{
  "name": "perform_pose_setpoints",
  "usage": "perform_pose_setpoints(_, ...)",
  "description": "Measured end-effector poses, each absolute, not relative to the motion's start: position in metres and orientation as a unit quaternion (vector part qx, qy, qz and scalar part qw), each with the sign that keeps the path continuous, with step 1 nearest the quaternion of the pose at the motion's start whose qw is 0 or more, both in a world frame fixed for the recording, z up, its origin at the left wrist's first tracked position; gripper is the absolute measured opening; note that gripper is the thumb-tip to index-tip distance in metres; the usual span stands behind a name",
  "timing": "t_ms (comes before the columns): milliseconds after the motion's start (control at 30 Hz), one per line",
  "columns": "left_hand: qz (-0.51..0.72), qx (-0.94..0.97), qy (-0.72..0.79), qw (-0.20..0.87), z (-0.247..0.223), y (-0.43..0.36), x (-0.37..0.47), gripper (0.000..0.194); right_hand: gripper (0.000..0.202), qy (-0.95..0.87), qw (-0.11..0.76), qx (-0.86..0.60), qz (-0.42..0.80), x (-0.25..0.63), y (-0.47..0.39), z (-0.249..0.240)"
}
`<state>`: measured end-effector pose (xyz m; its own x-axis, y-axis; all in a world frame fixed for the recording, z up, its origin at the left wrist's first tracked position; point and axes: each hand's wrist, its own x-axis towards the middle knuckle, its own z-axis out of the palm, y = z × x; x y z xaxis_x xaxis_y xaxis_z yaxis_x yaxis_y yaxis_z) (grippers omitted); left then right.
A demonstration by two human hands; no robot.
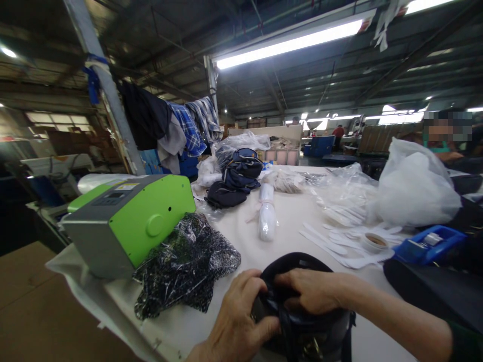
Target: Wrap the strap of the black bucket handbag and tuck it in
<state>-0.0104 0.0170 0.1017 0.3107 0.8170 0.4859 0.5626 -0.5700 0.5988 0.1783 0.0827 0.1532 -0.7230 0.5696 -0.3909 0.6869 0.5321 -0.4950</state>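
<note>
I am seeing both hands closing their grip on a dark navy bag (pixel 302 322) at the near edge of the surface (pixel 279 236). The left hand (pixel 236 322) is curling its fingers over the bag's left side, with the thumb pressing against the shiny dark fabric. The right hand (pixel 313 290) is reaching across from the right, its fingers pinching a fold at the top of the bag. The two hands are nearly touching each other above it. The bag is sitting upright, its rounded back panel rising just behind the knuckles.

Just left of the left hand, a crumpled clear plastic bag holding dark netted fabric (pixel 184 266) is lying against a green and grey machine (pixel 128 221). To the right, a blue tape dispenser (pixel 428 245) is resting near a roll of tape (pixel 373 242) and flat white strips (pixel 339 244). Further back, a pile of navy bags (pixel 236 178) is standing beside a tied white roll (pixel 267 216).
</note>
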Motion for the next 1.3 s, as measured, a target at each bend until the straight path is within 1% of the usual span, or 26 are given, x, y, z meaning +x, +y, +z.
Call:
perform_pose_setpoints(67, 0.405, 0.803, 0.418, 0.126, 0.099, 0.017, -0.011, 0.032, 0.039, 0.871, 0.101, 0.357, -0.323, 0.177, 0.082, 0.153)
perform_pose_setpoints(167, 0.4, 0.822, 0.399, 0.074, 0.1, 0.016, -0.011, 0.028, 0.037, 0.88, 0.094, 0.356, -0.301, 0.172, 0.082, 0.151)
perform_pose_setpoints(267, 0.367, 0.838, 0.398, 0.072, 0.102, 0.017, -0.013, 0.024, 0.037, 0.885, 0.099, 0.371, -0.265, 0.167, 0.082, 0.149)
perform_pose_setpoints(367, 0.332, 0.845, 0.402, 0.119, 0.103, 0.019, -0.016, 0.028, 0.035, 0.883, 0.101, 0.367, -0.274, 0.166, 0.085, 0.145)
perform_pose_setpoints(533, 0.311, 0.82, 0.42, 0.233, 0.109, 0.022, -0.019, 0.052, 0.037, 0.876, 0.091, 0.358, -0.312, 0.172, 0.092, 0.14)
perform_pose_setpoints(600, 0.295, 0.817, 0.425, 0.256, 0.113, 0.023, -0.017, 0.052, 0.04, 0.871, 0.093, 0.358, -0.324, 0.173, 0.093, 0.14)
perform_pose_setpoints(733, 0.293, 0.809, 0.428, 0.277, 0.116, 0.026, -0.014, 0.042, 0.043, 0.853, 0.079, 0.348, -0.381, 0.175, 0.092, 0.143)
perform_pose_setpoints(833, 0.28, 0.816, 0.437, 0.253, 0.113, 0.028, -0.013, 0.039, 0.045, 0.846, 0.058, 0.337, -0.408, 0.177, 0.091, 0.145)
perform_pose_setpoints(967, 0.23, 0.849, 0.434, 0.194, 0.114, 0.028, -0.016, 0.034, 0.037, 0.865, 0.041, 0.344, -0.363, 0.18, 0.087, 0.147)
perform_pose_setpoints(1067, 0.191, 0.876, 0.418, 0.15, 0.12, 0.024, -0.016, 0.029, 0.037, 0.877, 0.071, 0.367, -0.301, 0.178, 0.081, 0.15)
perform_pose_setpoints(1133, 0.177, 0.879, 0.423, 0.133, 0.126, 0.023, -0.016, 0.027, 0.037, 0.887, 0.102, 0.383, -0.236, 0.173, 0.076, 0.15)
perform_pose_setpoints(1200, 0.174, 0.861, 0.447, 0.171, 0.133, 0.023, -0.016, 0.026, 0.035, 0.896, 0.129, 0.383, -0.183, 0.167, 0.072, 0.15)
perform_pose_setpoints(1300, 0.193, 0.803, 0.459, 0.329, 0.143, 0.031, -0.019, 0.021, 0.031, 0.902, 0.163, 0.367, -0.16, 0.16, 0.071, 0.149)
